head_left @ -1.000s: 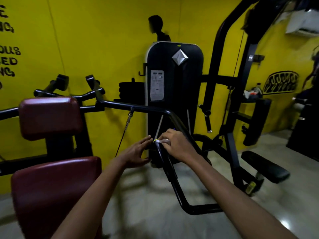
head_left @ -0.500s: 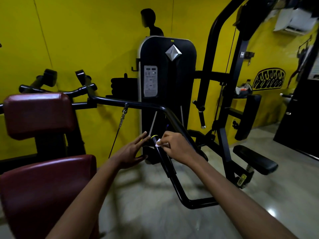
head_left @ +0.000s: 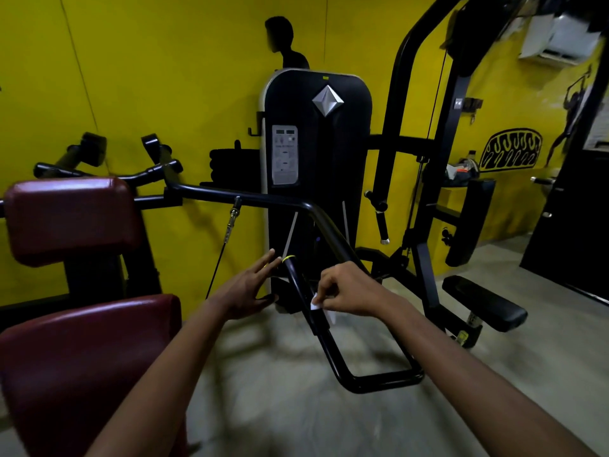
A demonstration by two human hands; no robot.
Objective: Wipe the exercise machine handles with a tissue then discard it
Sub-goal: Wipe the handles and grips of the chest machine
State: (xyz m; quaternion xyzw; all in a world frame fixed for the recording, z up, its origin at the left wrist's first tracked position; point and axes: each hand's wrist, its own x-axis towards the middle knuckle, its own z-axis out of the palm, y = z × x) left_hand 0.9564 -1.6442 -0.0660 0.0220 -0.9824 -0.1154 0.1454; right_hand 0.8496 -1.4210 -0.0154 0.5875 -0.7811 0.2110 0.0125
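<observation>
wiping | I am pinching the tissue (head_left: 315,304) in my right hand (head_left: 349,293) against the handle (head_left: 298,285), seemingly to rub it | left hand (head_left: 245,290) spread flat beside it, steadying

I count two hands: my left hand (head_left: 245,291) at centre frame and my right hand (head_left: 349,291) just right of it. One white tissue (head_left: 321,308) shows beneath the right one. One black handle (head_left: 296,282) with a single yellow ring near its top runs down the middle. Two red pads sit at left: an upper pad (head_left: 71,219) and a lower pad (head_left: 82,364). One black weight-stack cover (head_left: 318,159) stands at upper centre, and one black bench pad (head_left: 482,301) lies at right.
</observation>
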